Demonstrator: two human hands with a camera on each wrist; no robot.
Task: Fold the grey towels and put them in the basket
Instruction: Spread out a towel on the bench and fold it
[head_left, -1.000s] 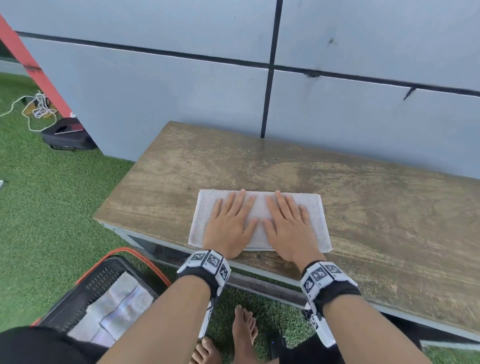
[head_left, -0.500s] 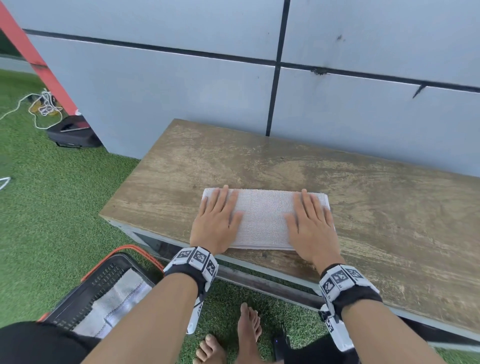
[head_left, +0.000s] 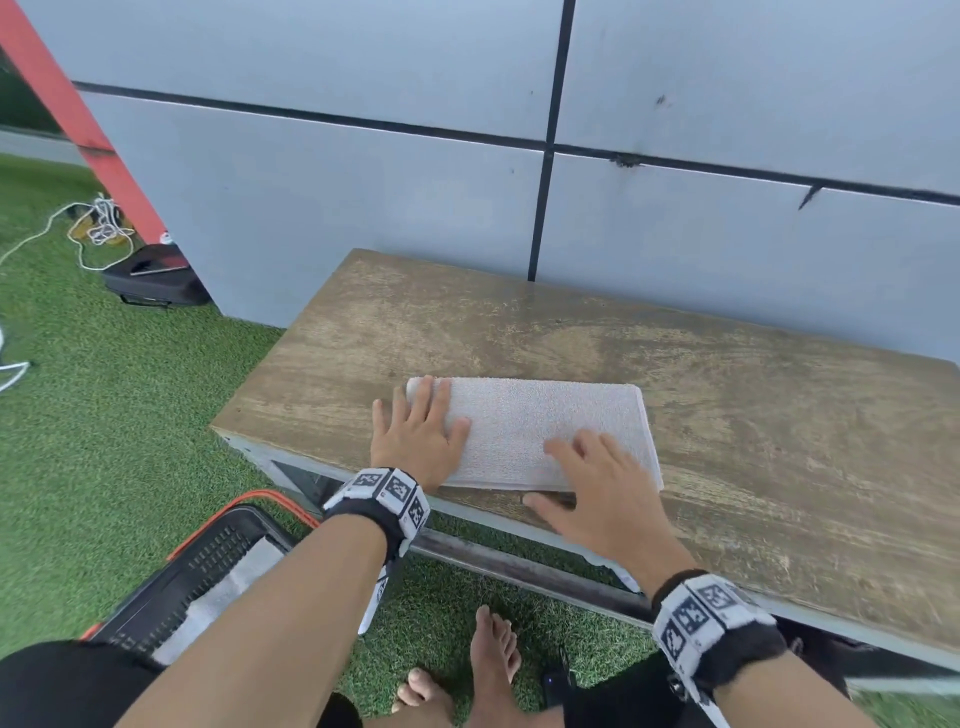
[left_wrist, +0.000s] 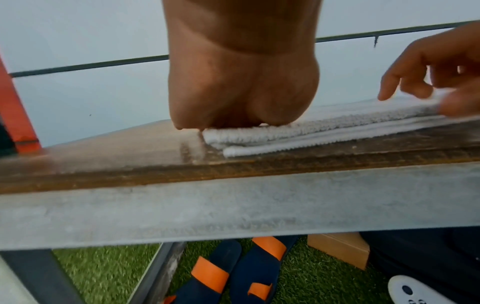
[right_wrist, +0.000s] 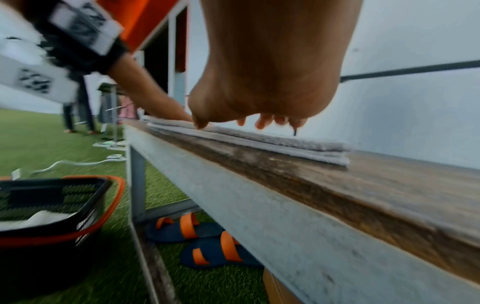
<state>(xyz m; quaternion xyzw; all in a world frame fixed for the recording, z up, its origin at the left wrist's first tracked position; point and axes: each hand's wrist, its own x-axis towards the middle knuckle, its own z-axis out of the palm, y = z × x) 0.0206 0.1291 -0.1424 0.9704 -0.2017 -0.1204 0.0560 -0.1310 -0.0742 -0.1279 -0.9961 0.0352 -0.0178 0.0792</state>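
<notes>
A folded grey towel (head_left: 519, 426) lies in layers near the front edge of a wooden bench (head_left: 727, 389). My left hand (head_left: 415, 436) lies flat on the towel's left end, its heel pressing down on the towel (left_wrist: 324, 121). My right hand (head_left: 597, 488) is over the front right part, fingers spread and loosely bent, fingertips touching the towel (right_wrist: 272, 142), thumb at its front edge. A black basket with an orange rim (head_left: 270, 499) stands on the grass to the lower left, with a folded towel (head_left: 234, 582) inside. The right wrist view also shows the basket (right_wrist: 114, 197).
The bench stands against a grey panelled wall. Under it lie blue and orange sandals (right_wrist: 202, 232) and a cardboard box (left_wrist: 337, 248). My bare feet (head_left: 488, 665) are on the grass. A black bag (head_left: 156, 280) and white cables (head_left: 98, 228) lie far left.
Both hands slid apart from the towel's middle to its ends. The right hand has since drawn back to the front edge and its fingers have lifted and bent.
</notes>
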